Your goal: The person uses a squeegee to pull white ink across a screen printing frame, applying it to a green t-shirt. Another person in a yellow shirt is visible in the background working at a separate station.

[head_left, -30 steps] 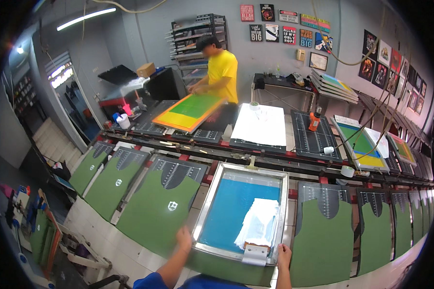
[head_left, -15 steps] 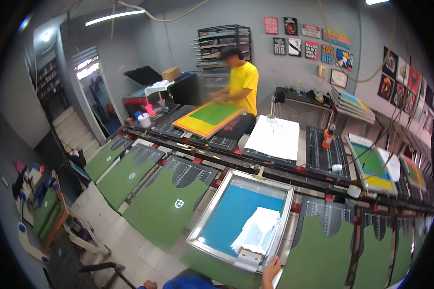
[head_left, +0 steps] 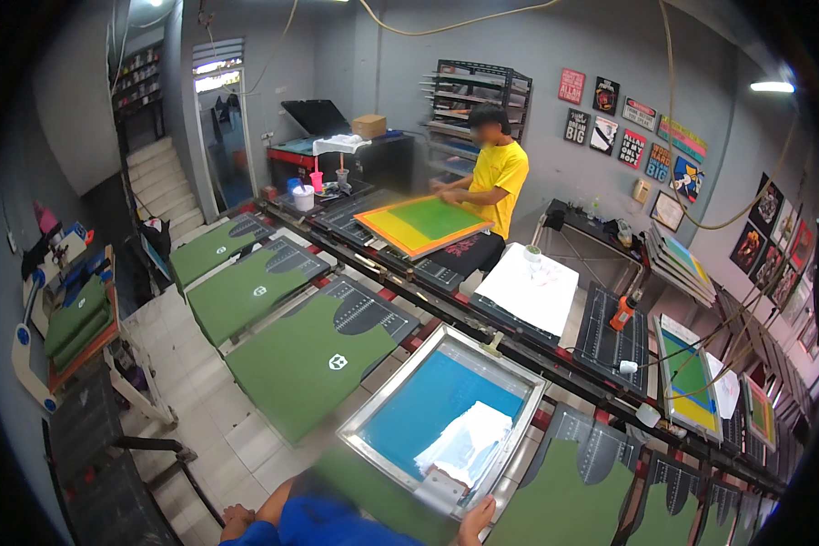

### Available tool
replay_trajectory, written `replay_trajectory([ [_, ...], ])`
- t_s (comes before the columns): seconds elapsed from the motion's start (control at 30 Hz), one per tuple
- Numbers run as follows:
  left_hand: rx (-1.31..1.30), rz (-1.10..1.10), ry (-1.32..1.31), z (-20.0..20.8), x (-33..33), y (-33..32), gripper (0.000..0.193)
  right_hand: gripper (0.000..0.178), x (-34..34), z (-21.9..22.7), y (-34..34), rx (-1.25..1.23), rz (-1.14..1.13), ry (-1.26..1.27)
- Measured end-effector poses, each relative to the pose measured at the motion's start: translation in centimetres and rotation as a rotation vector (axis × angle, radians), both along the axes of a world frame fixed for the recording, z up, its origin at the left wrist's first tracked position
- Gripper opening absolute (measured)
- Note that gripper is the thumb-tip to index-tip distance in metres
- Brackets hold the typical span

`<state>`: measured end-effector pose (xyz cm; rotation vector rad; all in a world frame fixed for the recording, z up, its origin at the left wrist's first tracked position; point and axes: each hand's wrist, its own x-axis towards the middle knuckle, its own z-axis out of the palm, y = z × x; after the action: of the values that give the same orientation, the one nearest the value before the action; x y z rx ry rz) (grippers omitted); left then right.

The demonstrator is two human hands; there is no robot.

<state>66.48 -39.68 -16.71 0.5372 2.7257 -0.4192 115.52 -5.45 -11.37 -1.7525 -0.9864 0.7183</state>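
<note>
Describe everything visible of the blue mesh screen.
The framed screen is rectangular, angled in view: a silvery, metallic border around blue mesh. A white patch lies on its near right area, a brown and pale tool at the patch's near end. A clamp meets its far edge; the right grip seems to touch its near right corner. Green fabric shows below.

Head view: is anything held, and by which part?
The right hand is at the near corner of the screen frame, grip unclear; left hand holds nothing visible.
</note>
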Motion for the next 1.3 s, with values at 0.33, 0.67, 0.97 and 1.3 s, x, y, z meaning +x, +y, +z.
replay_trajectory([
  [0.33, 0.235, 0.014, -0.235, 1.2, 2.8, 7.6, 0.051, 0.045, 1.2, -3.1, 0.5, -0.029, 0.059, -0.064],
  [0.67, 0.349, -0.074, -0.251, 6.0, 3.0, 12.8, 0.051, 0.039, 1.6, -0.7, -0.9, -0.024, 0.049, -0.069],
  [0.97, 0.431, -0.170, -0.244, 9.8, 1.9, 17.9, 0.051, 0.037, 0.8, 0.0, -0.2, 0.001, -0.030, 0.041],
  [1.3, 0.431, -0.198, -0.266, 11.6, 1.6, 20.0, 0.051, 0.038, 0.5, -1.7, 0.0, -0.002, -0.156, 0.079],
])
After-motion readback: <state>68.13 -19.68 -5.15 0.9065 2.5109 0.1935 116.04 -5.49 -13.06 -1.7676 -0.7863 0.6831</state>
